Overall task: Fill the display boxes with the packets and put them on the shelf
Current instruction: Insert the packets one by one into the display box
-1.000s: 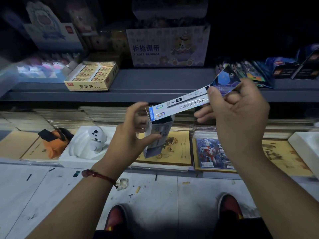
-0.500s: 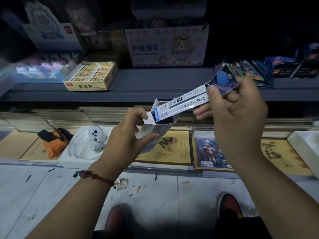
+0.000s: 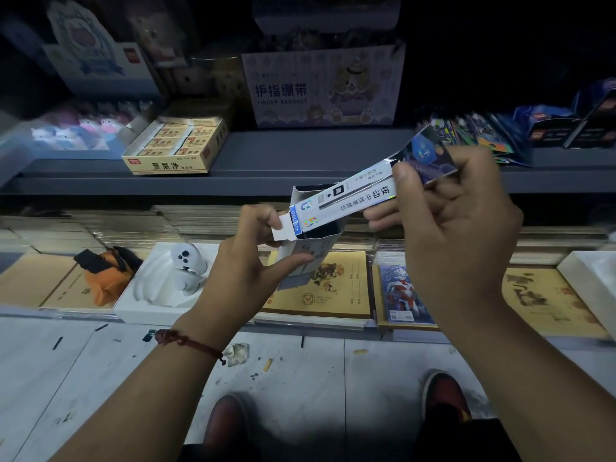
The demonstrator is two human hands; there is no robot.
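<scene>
Head view, frame centre | left hand (image 3: pixel 243 261) gripping display box (image 3: pixel 308 251), right hand (image 3: pixel 463 235) pinching packet (image 3: pixel 360 198) | packet risking snagging on box flap (image 3: pixel 283 228)

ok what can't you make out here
Head view only.
Inside the display box: hidden by its walls and the packet.
Upper end of the packet: partly covered by the right hand.
Box at the top: too dark.
White tray at right: cut off by the frame edge.
</scene>
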